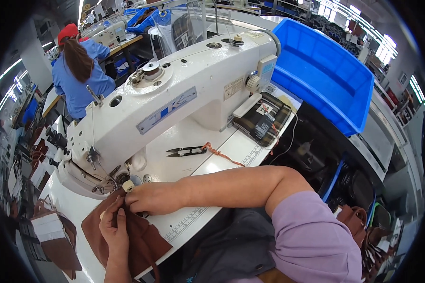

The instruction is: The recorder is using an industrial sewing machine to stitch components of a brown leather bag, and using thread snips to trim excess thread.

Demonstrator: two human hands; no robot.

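Note:
A brown leather-like piece [148, 239], with a narrow strap hanging at its near edge, lies under the needle end of a white sewing machine [174, 85]. On its left part rests my left hand [115, 227], fingers stretched out and thumb alongside. My right hand [152, 198] is closed at the piece's upper edge, close to the presser foot area; its fingertips are hidden. A small cream-coloured knob-like thing [128, 186] shows at its fingers; whether it belongs to the machine I cannot tell. Black thread snips [186, 151] lie on the machine bed, beside an orange cord [222, 155].
A dark plaid tin-like box [262, 118] sits right of the machine. Behind it stands a large blue bin [323, 70]. More brown pieces [56, 238] hang at the left edge, others [354, 219] at the right. A person in blue [80, 70] sits at the far left.

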